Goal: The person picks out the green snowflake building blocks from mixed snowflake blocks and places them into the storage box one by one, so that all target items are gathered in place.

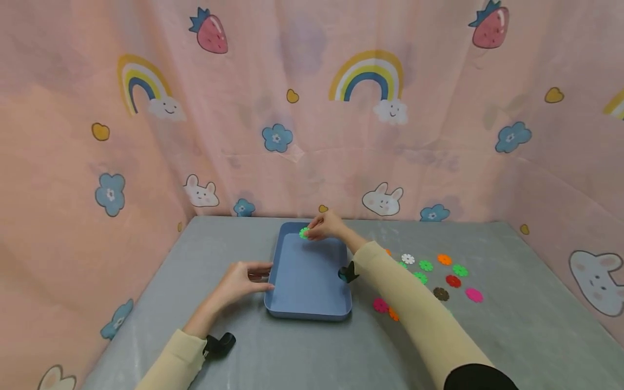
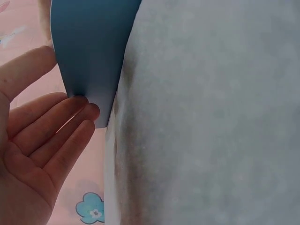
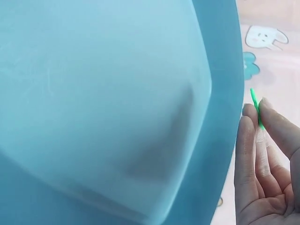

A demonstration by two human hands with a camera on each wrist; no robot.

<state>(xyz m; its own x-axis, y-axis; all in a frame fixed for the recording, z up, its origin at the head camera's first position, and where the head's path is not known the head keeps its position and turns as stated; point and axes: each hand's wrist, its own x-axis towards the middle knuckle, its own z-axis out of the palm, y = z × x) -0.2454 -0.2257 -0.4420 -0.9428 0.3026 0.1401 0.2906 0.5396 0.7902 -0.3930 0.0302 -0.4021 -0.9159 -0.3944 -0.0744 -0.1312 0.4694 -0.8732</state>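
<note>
Sleeves cream-coloured, both arms reach in from the near edge. Right hand (image 1: 327,225) pinches a green flower piece (image 1: 304,233) between fingertips (image 3: 265,110), held over the far end of the blue tray (image 1: 312,309). Left hand (image 1: 240,280) lies loose with straight fingers (image 2: 70,112), tips touching the tray's near-left corner, holding nothing. Tray sits on the grey table (image 1: 487,346). More flower pieces (image 1: 441,271), mixed colours, lie scattered on the table right of the tray. Pink cartoon curtain (image 1: 312,108) hangs behind.
</note>
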